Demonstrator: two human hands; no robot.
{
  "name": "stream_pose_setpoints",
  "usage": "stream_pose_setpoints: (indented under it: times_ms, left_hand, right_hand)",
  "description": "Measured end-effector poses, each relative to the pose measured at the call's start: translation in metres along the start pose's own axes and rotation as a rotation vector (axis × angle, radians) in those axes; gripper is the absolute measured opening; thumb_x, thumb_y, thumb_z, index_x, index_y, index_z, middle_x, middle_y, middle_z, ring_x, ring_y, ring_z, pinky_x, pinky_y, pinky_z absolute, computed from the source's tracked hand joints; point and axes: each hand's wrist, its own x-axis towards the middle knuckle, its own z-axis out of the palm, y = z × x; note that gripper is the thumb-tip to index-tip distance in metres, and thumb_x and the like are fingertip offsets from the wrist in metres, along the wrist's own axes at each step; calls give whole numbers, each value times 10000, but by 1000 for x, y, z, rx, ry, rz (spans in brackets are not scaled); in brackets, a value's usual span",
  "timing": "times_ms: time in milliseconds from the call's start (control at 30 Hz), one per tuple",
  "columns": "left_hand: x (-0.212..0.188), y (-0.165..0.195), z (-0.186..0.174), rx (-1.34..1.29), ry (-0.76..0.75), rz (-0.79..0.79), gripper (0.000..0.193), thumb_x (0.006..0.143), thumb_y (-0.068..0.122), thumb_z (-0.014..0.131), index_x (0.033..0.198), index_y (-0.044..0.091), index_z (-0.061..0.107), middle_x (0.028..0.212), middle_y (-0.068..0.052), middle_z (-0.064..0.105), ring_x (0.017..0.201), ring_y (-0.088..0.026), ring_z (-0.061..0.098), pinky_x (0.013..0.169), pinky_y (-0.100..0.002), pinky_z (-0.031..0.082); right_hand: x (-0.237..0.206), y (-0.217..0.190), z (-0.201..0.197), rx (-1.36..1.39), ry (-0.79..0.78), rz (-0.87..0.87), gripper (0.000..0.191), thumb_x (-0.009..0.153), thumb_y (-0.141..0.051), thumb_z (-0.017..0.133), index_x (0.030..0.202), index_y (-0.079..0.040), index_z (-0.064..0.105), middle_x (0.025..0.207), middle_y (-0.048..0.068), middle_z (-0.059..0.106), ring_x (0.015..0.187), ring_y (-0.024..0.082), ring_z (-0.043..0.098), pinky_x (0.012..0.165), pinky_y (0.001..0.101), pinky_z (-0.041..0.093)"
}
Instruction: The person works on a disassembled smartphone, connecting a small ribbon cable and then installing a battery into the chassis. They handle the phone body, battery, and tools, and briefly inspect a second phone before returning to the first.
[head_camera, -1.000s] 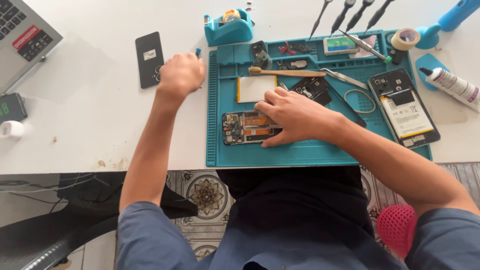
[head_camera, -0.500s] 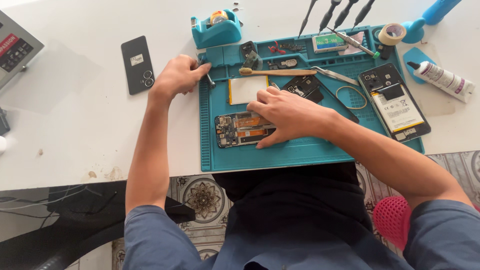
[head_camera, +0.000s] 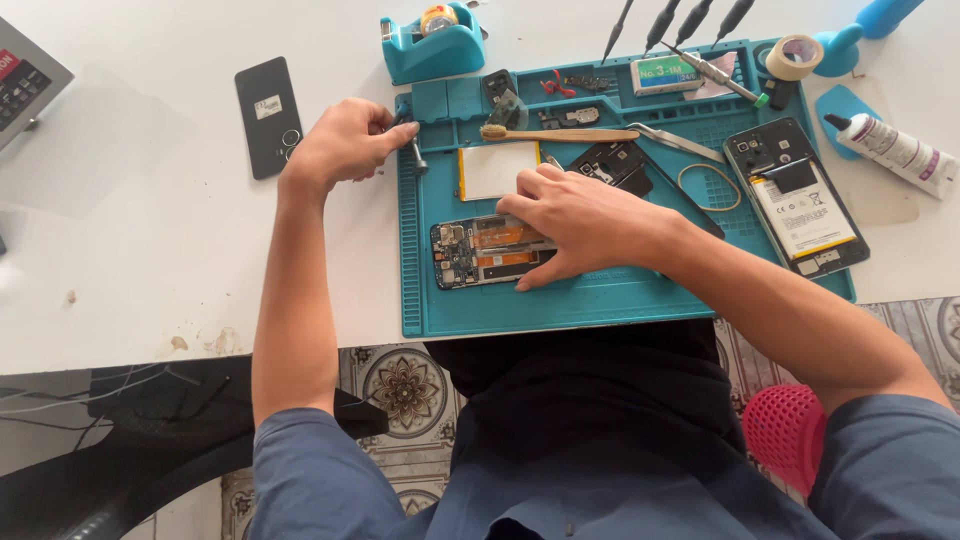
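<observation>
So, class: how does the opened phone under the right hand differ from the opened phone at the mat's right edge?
The phone under the right hand lies lengthwise with bare circuit boards showing. The phone at the mat's right edge stands nearly upright, untouched, its white-labelled battery still fitted. Both lie back-off on the teal mat.

opened phones (head_camera: 480, 252): 2 | screwdrivers (head_camera: 617, 28): 4 | tape rolls (head_camera: 795, 56): 2 | glue tube (head_camera: 895, 152): 1

Place: I see a phone fixing shop | Clues: blue work mat (head_camera: 620, 300) on a white worktop (head_camera: 150, 250), opened phones (head_camera: 490, 250) with their insides showing, small screwdrivers (head_camera: 665, 20), tweezers (head_camera: 675, 140), a glue tube (head_camera: 895, 150), a tape holder (head_camera: 430, 45)
</observation>
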Motion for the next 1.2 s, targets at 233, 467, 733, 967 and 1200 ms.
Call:
stream_pose_setpoints:
  times_ms: [233, 467, 733, 967, 1200]
  left_hand:
    - [-4, -2, 1, -17, 71, 5, 460, 1014, 432, 608, 1140, 5, 723, 711, -85, 676, 572, -144, 632, 520, -315, 527]
    - [-3, -2, -1, -142, 181, 37, 314, 1016, 304, 575, 1106, 31, 700, 698, -46, 689, 564, -106, 655, 520, -289, 553]
    - [0, -1, 0, -181, 311, 248, 298, 1090, 272, 544, 1036, 6, 666, 787, -80, 766, 607, -111, 718, 521, -263, 557]
    - [1, 1, 2, -290, 261, 174, 283, 1094, 264, 494, 1092, 9, 617, 815, -96, 782, 619, -121, 740, 505, -257, 558]
    - [1, 2, 3, -242, 275, 222, 274, 1093, 255, 509, 1087, 6, 623, 808, -96, 784, 618, -126, 739, 524, -254, 558]
  right_hand:
    - [1, 0, 3, -16, -24, 18, 901, 682, -615, 840, 1306, -23, 570, 1083, 152, 573, 1092, 327, 545, 945, 435, 474]
    - [2, -2, 1, -20, -37, 29, 902, 681, -621, 837, 1299, -17, 576, 1076, 147, 580, 1088, 324, 548, 936, 437, 477]
    - [2, 1, 0, -80, 0, 22, 961, 653, -709, 810, 1277, -1, 624, 1083, 143, 608, 1062, 305, 571, 935, 448, 472]
    - [4, 7, 3, -82, 71, 20, 807, 789, -681, 724, 1238, -12, 668, 1091, 141, 631, 1079, 298, 587, 944, 445, 481]
    - [4, 8, 5, -107, 99, 5, 737, 825, -646, 715, 1209, -18, 679, 1082, 140, 638, 1072, 306, 594, 934, 450, 496]
